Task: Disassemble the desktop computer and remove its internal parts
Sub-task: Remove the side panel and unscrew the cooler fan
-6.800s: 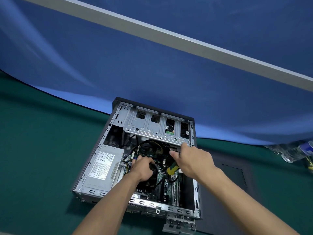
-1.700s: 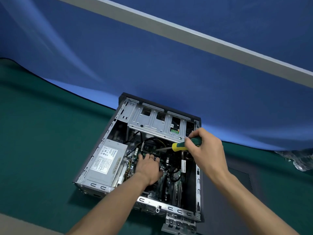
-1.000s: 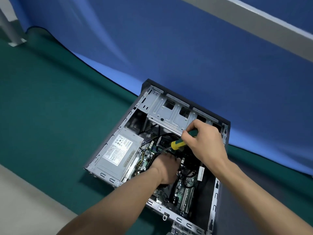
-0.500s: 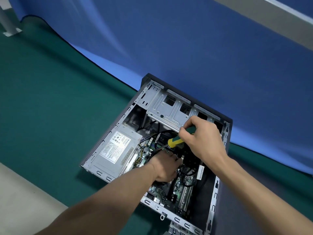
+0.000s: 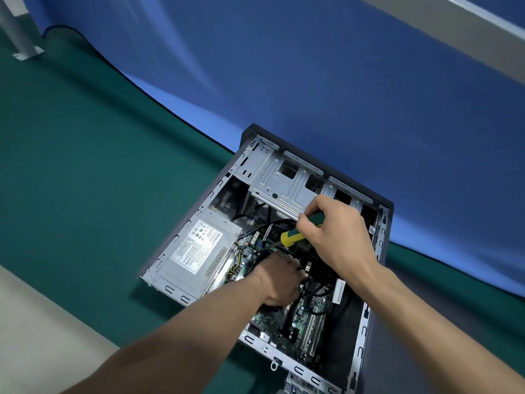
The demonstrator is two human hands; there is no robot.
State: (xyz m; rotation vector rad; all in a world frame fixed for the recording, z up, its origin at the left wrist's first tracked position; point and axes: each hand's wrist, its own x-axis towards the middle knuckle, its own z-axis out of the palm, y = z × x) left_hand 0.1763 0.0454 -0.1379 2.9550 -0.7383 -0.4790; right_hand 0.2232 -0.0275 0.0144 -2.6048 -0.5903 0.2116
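Observation:
An open desktop computer case [image 5: 366, 334] lies on its side on green cloth. Inside are a grey power supply [image 5: 196, 253] at the left, a metal drive cage [image 5: 284, 186] at the far end and a green motherboard [image 5: 306, 317]. My right hand [image 5: 338, 231] grips a yellow and green screwdriver [image 5: 295, 236], whose shaft points down-left into the case. My left hand [image 5: 277, 280] reaches into the middle of the case, with fingers curled over a dark part; what it holds is hidden.
A blue backdrop [image 5: 312, 81] rises behind the case. Green cloth [image 5: 85, 180] covers the surface to the left, with a pale bare strip [image 5: 34, 336] at the near left. A grey metal post [image 5: 17, 38] stands at the far left corner.
The view has swung so the case sits lower right. My right hand with the screwdriver has lowered its tip toward the board beside my left hand, which stays in the case's middle.

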